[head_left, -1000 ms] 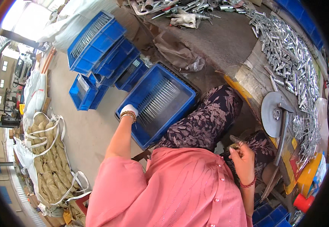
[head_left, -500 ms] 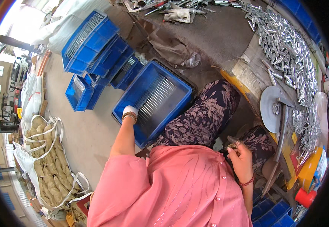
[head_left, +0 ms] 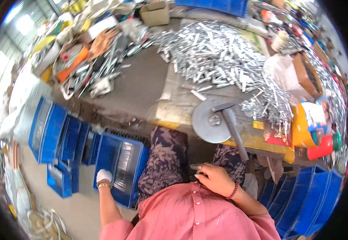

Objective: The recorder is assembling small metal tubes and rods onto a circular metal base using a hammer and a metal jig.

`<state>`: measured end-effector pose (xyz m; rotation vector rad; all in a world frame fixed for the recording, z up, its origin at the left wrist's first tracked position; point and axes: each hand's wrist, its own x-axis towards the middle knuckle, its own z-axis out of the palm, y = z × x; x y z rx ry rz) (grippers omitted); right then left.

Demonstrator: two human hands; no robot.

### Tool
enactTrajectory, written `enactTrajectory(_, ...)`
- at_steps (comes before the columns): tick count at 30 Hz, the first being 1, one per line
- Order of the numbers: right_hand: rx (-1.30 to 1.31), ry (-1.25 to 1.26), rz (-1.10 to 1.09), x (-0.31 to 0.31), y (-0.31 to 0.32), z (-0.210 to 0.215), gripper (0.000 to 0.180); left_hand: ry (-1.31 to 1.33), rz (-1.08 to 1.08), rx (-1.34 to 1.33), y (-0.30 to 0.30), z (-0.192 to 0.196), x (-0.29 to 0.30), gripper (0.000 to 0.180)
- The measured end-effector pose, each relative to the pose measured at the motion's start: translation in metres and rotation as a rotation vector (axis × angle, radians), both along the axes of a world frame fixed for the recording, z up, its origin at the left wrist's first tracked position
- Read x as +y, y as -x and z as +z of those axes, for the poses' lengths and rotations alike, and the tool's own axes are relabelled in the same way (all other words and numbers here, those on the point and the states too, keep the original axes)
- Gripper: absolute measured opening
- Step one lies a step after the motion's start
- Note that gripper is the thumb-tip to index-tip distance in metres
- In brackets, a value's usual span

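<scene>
My left hand (head_left: 104, 176), in a white glove, is at the left side of a blue plastic bin (head_left: 140, 170). Its fingers are turned away from view. Thin silvery metal rods (head_left: 122, 164) lie side by side in that bin, close to the glove. My right hand (head_left: 215, 180) is over my lap, fingers curled and thumb pressed in. Something dark shows at its fingertips; I cannot make out what it is. Beyond it, a hammer (head_left: 230, 126) with a grey handle rests across a round metal disc (head_left: 202, 126) on the worktable's near edge.
A large heap of short metal pieces (head_left: 218, 56) covers the worktable (head_left: 142, 76). Stacked blue bins (head_left: 48, 132) stand at the left, more bins (head_left: 310, 196) at the lower right. A red bottle (head_left: 320, 148) lies beside a yellow container (head_left: 302, 124). Tools (head_left: 102, 66) crowd the far left.
The view has swung right and up, bringing more of the worktable and the right-hand bins into sight. My left hand stays at the bin; my right hand remains curled over my lap.
</scene>
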<state>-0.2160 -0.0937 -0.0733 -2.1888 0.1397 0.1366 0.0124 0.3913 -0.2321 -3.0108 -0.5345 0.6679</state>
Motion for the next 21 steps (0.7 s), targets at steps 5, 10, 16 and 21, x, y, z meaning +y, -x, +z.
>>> enactTrajectory(5,-0.095,-0.043,-0.115,-0.003,-0.003,0.033,0.028,0.679,-0.477,-0.764,-0.072,0.134,-0.145,0.019)
enactTrajectory(10,-0.313,-0.156,-0.110,-0.020,-0.007,0.057,0.020,1.151,-0.912,-0.585,-0.054,0.246,-0.327,0.016)
enactTrajectory(16,-0.375,-0.020,-0.339,-0.053,0.010,0.063,0.028,0.931,-1.451,-0.609,-0.058,0.241,-0.415,0.018)
enactTrajectory(21,-0.380,0.180,-0.461,-0.094,0.025,0.094,0.024,0.853,-1.517,-0.568,-0.065,0.238,-0.430,0.012)
